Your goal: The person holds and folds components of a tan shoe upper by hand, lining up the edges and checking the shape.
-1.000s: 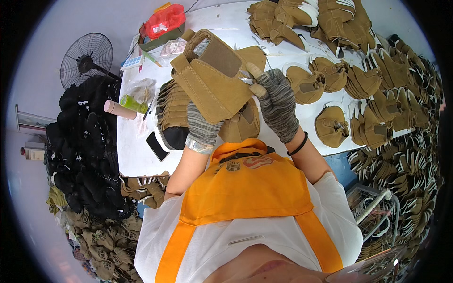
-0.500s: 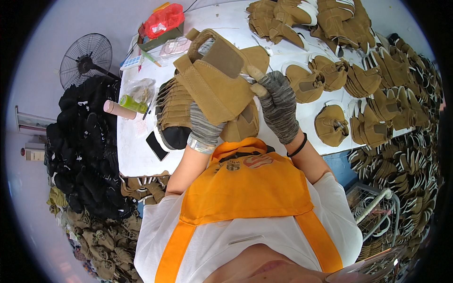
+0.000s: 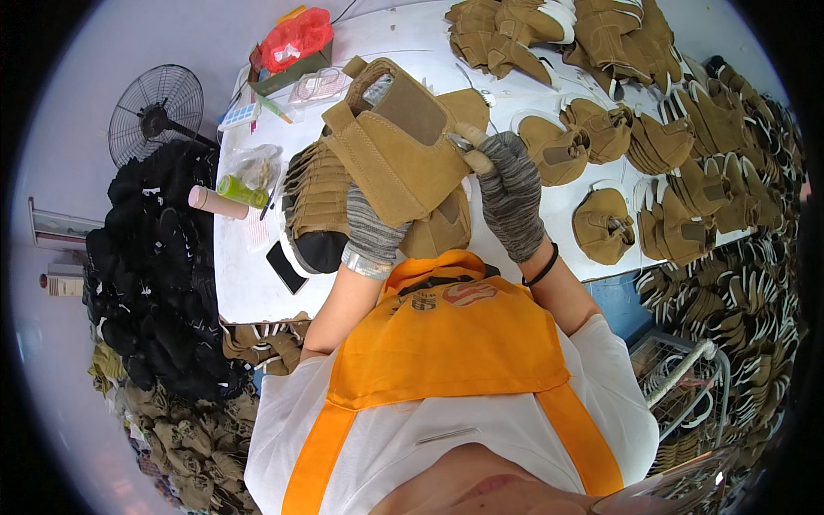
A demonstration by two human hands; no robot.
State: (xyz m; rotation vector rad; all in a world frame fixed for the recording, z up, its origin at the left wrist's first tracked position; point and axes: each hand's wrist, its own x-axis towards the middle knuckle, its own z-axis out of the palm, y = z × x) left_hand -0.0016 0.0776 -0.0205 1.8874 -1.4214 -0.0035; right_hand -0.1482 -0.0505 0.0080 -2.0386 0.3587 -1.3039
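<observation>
Tan shoe upper [image 3: 390, 163] is sitting upper centre of frame, raised over the white bench [image 3: 562, 206], long axis slanting upper left to lower right. Left hand [image 3: 376, 225], grey-gloved, is supporting it from below; fingers are hiding under the leather, so can't tell how far closed. Right hand [image 3: 508, 180], also gloved, is pinching a small silver tool [image 3: 459, 143], thumb and finger nearly together, tool tip lying at the upper's right edge. Key relation: upper is lying directly left of the right hand, which is the nearer one to that edge. Stacked tan uppers [image 3: 318, 193] are lying just left of the left hand.
</observation>
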